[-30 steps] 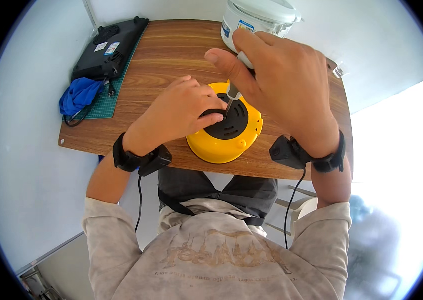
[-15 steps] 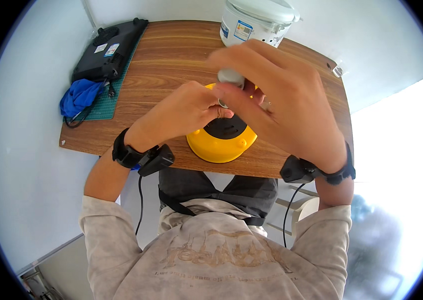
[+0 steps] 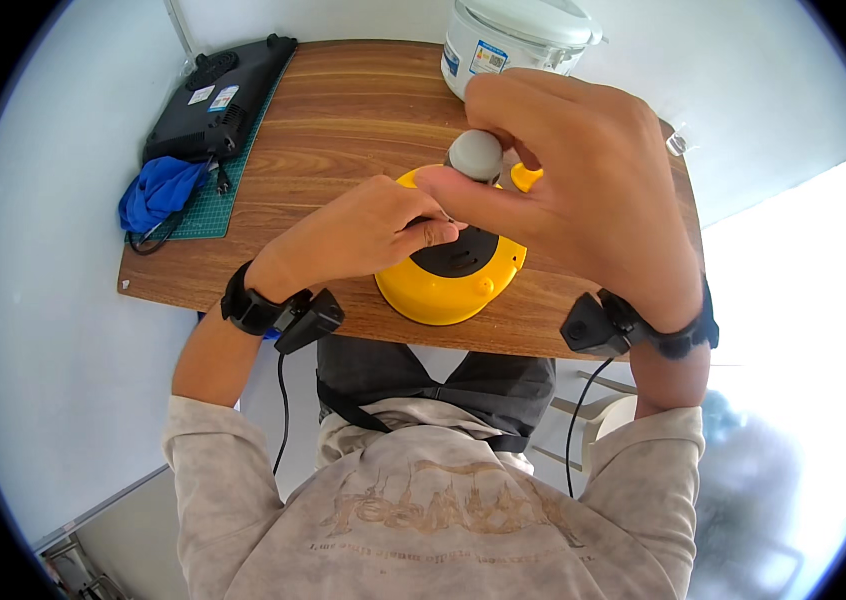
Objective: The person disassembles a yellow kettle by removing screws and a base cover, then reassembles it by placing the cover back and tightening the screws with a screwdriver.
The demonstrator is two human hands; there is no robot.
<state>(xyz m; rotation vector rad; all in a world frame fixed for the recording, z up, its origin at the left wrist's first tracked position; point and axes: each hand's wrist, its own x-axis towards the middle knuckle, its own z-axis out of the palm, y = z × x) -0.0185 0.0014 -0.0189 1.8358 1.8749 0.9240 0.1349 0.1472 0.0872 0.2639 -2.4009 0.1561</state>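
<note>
A round yellow device (image 3: 440, 289) with a black top face sits near the front edge of the wooden table (image 3: 343, 120). My left hand (image 3: 363, 232) rests on its black top, fingers pressed against it. My right hand (image 3: 573, 180) is raised above the device, closed around a tool with a rounded grey handle end (image 3: 475, 154); the tool's shaft points down toward the black face and is mostly hidden by my fingers. Both wrists wear black bands with cables.
A white rice cooker (image 3: 518, 40) stands at the table's far edge. At the left sit a black flat appliance (image 3: 218, 100), a green cutting mat (image 3: 211, 208) and a blue cloth (image 3: 158, 195). A small yellow piece (image 3: 525, 177) lies behind the device.
My right hand has lifted toward the camera and turned, so the grey handle end now shows. My left hand stays on the device's black top.
</note>
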